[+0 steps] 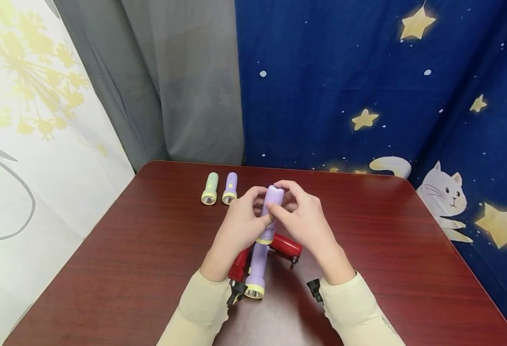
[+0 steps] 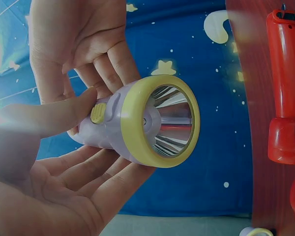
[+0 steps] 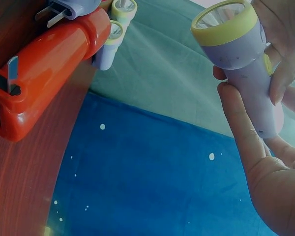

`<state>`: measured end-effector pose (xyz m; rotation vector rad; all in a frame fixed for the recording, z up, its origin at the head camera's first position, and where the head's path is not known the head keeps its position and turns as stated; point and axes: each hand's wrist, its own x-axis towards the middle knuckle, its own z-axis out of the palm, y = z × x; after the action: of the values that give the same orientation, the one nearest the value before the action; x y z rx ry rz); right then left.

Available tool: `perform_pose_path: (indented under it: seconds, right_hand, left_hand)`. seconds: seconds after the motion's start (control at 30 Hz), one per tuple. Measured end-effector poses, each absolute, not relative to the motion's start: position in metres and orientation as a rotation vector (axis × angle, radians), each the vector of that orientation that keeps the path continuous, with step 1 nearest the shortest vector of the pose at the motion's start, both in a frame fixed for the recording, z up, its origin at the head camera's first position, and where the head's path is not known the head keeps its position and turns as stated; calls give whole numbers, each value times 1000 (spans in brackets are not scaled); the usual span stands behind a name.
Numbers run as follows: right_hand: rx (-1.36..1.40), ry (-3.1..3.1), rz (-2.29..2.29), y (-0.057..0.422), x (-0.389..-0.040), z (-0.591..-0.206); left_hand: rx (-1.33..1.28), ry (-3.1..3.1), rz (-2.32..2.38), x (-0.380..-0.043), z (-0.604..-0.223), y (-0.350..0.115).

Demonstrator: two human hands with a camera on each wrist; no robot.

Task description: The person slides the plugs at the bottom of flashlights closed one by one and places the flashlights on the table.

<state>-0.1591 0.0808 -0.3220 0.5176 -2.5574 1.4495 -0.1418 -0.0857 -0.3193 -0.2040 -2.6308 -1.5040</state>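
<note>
Both hands hold a light purple flashlight [image 1: 273, 198] above the table, its tail up and its yellow-rimmed lamp end down. The left hand [image 1: 241, 220] grips it from the left, and the right hand [image 1: 308, 218] grips it from the right. In the left wrist view, a thumb lies beside its yellow switch [image 2: 98, 113], and its silver reflector faces the camera. Under it on the table lies a second purple flashlight [image 1: 258, 263], lamp toward the person. Red flashlights lie either side of that one, one to the right [image 1: 287, 246] and one to the left [image 1: 238, 265], partly hidden by the left wrist.
A small green flashlight [image 1: 212, 182] and a small purple flashlight [image 1: 231, 181] lie side by side toward the table's far edge. Metal plug prongs [image 3: 12, 73] stick out of a red flashlight. Behind the brown table [image 1: 149, 226] hang grey and blue curtains [image 1: 305, 105].
</note>
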Motion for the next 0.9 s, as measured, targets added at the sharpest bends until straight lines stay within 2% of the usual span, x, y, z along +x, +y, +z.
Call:
perform_pose_path:
  seconds: [0.9]
  right_hand:
    - [529, -2497, 1513, 77, -153, -320]
  left_hand:
    - [-175, -2605, -1506, -140, -318, -85]
